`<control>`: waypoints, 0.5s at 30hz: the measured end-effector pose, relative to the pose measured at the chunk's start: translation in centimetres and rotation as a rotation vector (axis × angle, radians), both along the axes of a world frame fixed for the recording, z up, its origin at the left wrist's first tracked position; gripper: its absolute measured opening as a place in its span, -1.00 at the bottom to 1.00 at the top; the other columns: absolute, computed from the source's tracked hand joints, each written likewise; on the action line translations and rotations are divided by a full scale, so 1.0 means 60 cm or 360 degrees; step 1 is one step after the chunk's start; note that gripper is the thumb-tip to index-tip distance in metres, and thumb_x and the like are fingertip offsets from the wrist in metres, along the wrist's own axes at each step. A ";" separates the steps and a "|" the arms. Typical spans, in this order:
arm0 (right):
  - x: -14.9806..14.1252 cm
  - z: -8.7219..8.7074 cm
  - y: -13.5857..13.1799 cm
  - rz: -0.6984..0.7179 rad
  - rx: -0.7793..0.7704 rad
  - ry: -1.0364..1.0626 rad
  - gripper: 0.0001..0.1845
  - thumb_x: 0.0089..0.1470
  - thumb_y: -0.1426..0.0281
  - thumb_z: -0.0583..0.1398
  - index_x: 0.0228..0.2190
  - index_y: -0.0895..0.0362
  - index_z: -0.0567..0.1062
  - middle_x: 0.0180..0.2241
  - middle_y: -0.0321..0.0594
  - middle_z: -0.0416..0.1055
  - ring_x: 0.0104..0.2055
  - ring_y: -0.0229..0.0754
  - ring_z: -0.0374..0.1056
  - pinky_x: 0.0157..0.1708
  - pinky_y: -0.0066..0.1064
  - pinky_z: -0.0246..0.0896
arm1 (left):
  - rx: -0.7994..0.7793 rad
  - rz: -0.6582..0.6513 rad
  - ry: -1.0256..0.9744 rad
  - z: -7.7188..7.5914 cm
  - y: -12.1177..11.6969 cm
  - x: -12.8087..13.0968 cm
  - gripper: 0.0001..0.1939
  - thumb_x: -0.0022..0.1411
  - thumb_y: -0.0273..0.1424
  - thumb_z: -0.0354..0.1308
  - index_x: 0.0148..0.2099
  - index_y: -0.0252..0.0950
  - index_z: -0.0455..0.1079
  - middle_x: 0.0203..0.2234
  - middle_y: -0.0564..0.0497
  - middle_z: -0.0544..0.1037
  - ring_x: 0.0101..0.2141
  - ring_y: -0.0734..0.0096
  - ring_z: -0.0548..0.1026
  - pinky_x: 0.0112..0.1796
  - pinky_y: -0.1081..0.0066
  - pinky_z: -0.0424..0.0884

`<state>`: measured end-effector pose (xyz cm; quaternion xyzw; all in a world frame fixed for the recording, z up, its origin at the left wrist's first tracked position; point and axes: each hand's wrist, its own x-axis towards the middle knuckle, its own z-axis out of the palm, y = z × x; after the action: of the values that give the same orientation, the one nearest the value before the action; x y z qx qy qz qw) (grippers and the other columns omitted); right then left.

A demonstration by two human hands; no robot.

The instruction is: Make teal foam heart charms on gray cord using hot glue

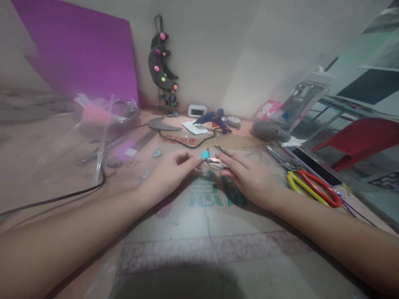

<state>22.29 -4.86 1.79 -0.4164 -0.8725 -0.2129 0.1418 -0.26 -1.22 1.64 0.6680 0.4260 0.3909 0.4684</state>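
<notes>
My left hand (179, 164) is closed in a pinch on a small turquoise piece (205, 155) over the middle of the table. Facing it, my right hand (246, 172) closes its fingers round a small shiny metal tool (215, 162). The tool's left end meets or nearly meets the turquoise piece; its exact kind is blurred and partly covered by my fingers. A thin dark stick-like thing (220, 148) shows just beyond my right fingertips. Under both hands lies a sheet with green print (215, 199).
Behind my hands are a blue glue gun (213, 118), a white digital clock (197, 111) and a grey crescent (163, 123). Grey yarn (270, 132), a phone (314, 165) and tools with red and yellow handles (321, 189) lie right. A black cable (62, 197) runs left.
</notes>
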 end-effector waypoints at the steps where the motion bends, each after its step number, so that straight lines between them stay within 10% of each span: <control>1: 0.001 0.000 0.000 -0.0003 0.0001 -0.0005 -0.59 0.34 0.29 -0.01 0.10 0.18 0.38 -0.18 -0.04 0.48 -0.37 -0.21 0.39 -0.43 -0.42 0.22 | 0.0004 0.0002 0.0002 0.000 0.000 0.000 -0.71 0.21 -0.25 0.13 -0.52 -0.26 0.37 -0.59 0.07 0.44 -0.48 0.41 0.37 -0.41 0.45 0.25; 15: 0.000 0.008 -0.002 0.0116 0.0132 0.0016 -0.62 0.34 0.30 -0.02 0.04 0.24 0.40 -0.30 -0.09 0.48 -0.43 -0.23 0.34 -0.48 -0.41 0.17 | -0.0038 -0.0015 -0.0012 -0.005 0.003 -0.001 -0.71 0.22 -0.24 0.14 -0.50 -0.26 0.38 -0.58 0.09 0.44 -0.51 0.44 0.35 -0.45 0.47 0.23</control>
<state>22.29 -4.99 2.26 -0.3791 -0.8768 -0.2413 0.1710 -0.32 -1.06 1.31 0.6629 0.4257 0.3862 0.4798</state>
